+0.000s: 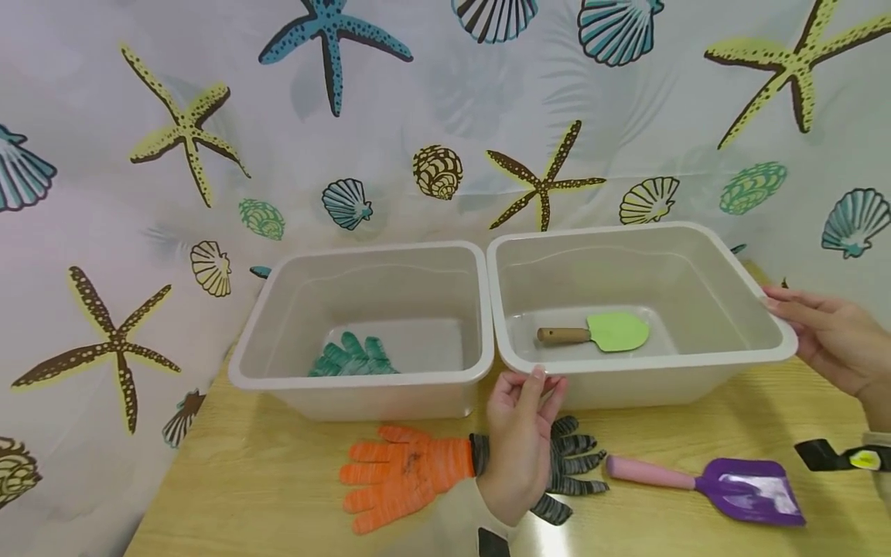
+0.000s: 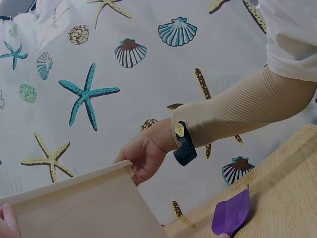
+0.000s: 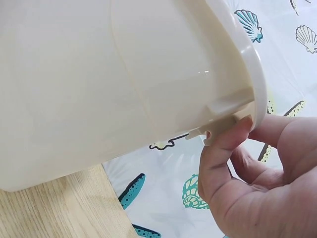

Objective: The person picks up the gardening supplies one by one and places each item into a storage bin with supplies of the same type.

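Both hands hold the right-hand beige plastic bin by its rim. My left hand pinches the front rim near the left corner. On the right end, my right hand grips the rim; the right wrist view shows its fingers curled under the edge. Inside this bin lies a small trowel with a lime green blade and wooden handle. A second beige bin stands close on the left, with a green glove in it.
In front of the bins lie an orange glove, a grey-black striped glove partly behind my left hand, and a purple shovel with a pink handle. A curtain printed with starfish and shells hangs behind the wooden table.
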`<state>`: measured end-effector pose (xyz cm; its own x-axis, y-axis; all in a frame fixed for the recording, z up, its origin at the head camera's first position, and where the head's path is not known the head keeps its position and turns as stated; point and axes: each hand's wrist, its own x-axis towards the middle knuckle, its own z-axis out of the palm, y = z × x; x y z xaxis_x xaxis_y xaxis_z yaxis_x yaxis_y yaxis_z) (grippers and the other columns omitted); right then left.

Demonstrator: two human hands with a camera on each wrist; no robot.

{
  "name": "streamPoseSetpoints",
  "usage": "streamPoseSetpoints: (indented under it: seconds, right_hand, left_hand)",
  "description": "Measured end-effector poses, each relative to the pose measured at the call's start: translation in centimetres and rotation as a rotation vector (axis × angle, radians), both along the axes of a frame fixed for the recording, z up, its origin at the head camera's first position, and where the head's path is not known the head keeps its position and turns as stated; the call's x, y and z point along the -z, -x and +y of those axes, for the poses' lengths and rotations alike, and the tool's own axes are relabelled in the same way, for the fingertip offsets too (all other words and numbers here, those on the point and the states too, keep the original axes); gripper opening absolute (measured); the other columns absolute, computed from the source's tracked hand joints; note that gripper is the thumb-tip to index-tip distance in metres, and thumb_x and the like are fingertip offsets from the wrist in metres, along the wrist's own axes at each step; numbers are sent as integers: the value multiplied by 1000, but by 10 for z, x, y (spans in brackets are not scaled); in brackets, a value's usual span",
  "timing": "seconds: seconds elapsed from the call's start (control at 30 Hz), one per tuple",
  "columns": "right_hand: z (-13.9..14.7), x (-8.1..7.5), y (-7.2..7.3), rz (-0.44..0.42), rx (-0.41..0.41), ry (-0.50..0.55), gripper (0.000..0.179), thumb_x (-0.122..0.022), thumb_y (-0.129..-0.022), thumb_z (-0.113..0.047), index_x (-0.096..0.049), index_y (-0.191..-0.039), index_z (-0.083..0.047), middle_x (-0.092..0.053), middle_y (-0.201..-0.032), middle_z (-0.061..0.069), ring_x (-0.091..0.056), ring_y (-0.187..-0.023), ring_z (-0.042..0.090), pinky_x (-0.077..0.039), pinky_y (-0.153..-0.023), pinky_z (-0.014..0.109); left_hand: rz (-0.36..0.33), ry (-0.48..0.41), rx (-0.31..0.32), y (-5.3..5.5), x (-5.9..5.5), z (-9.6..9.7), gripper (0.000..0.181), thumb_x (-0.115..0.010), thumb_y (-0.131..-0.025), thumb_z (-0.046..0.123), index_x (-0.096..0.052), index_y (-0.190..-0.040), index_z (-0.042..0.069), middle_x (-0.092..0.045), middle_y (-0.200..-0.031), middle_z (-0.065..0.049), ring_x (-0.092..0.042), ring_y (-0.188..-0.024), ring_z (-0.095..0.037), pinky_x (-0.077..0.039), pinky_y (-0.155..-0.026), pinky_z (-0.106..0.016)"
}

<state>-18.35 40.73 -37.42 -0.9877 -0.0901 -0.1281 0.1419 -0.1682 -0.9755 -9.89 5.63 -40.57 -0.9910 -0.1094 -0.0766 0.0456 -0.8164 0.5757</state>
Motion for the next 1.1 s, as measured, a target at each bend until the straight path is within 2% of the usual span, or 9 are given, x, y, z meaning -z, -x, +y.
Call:
streamPoseSetpoints:
  seconds: [0.3,0.53,0.93,1.1]
  right_hand:
    - [-8,-5,7,33,-11,-83,27,-52,-88,-13,-60,-113,-19,-58,-102,-8,-63,-81,11,-52,-65,24]
    - [-3,-4,0,7,12,-61,27,-52,-87,-10,-61,-110,-21,-59,-100,-11,-63,-81,10,-52,-64,24]
    - [-3,-3,0,7,13,-34,28,-52,-87,-10,-61,-112,-19,-59,-102,-9,-63,-81,12,-53,-65,25]
    - [-4,0,-2,7,19,-22,25,-53,-87,-11,-62,-110,-17,-61,-98,-6,-63,-78,13,-53,-63,26]
  left_hand:
    - [51,6,-11,3,-1,-4,20,-60,-83,9,-44,-88,0,-50,-93,-16,-57,-86,-23,-45,-85,-41]
    - [4,-7,9,-1,-1,-1,20,-61,-82,9,-44,-87,0,-50,-92,-15,-57,-86,-22,-45,-85,-40]
    - [20,8,46,0,-1,-5,21,-61,-82,9,-44,-89,-1,-50,-94,-16,-56,-89,-24,-44,-86,-39]
    - [21,10,90,-1,0,-10,20,-61,-82,9,-45,-90,0,-51,-95,-15,-56,-90,-24,-44,-88,-39]
